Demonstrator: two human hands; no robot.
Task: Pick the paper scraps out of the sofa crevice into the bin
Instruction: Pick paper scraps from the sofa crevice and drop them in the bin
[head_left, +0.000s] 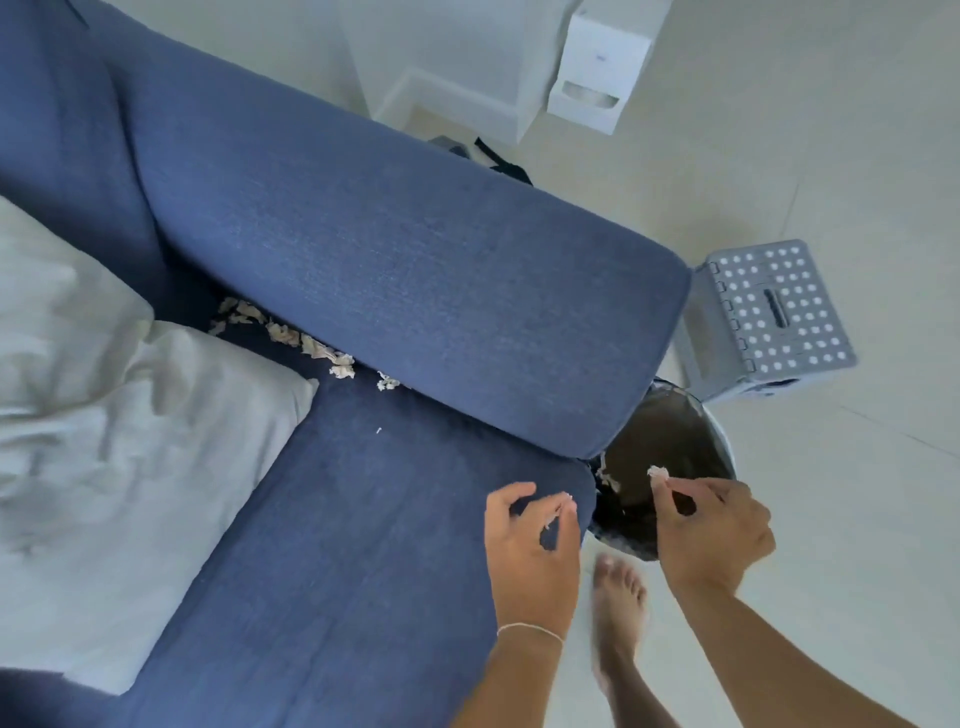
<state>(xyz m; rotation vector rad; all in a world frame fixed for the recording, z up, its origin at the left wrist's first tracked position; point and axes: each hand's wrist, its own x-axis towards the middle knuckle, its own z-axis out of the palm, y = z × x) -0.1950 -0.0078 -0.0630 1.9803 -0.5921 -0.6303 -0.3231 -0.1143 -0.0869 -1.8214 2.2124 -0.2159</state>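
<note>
White paper scrap (657, 472) is pinched in the right hand (714, 530) directly over the bin (670, 441); the left hand (530, 535), fingers loosely curled, is nearer the crevice scraps (306, 343).

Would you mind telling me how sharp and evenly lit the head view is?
Head view: soft, even daylight without glare; wide-angle bending curves the sofa armrest and floor lines; the bare foot is motion-blurred; the paper scraps and both hands are fairly clear.

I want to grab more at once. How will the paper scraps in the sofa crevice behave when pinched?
The paper scraps look crumpled and thin, so probably light and floppy. They lie loose, so some may drop. The right hand pinches one easily.
</note>
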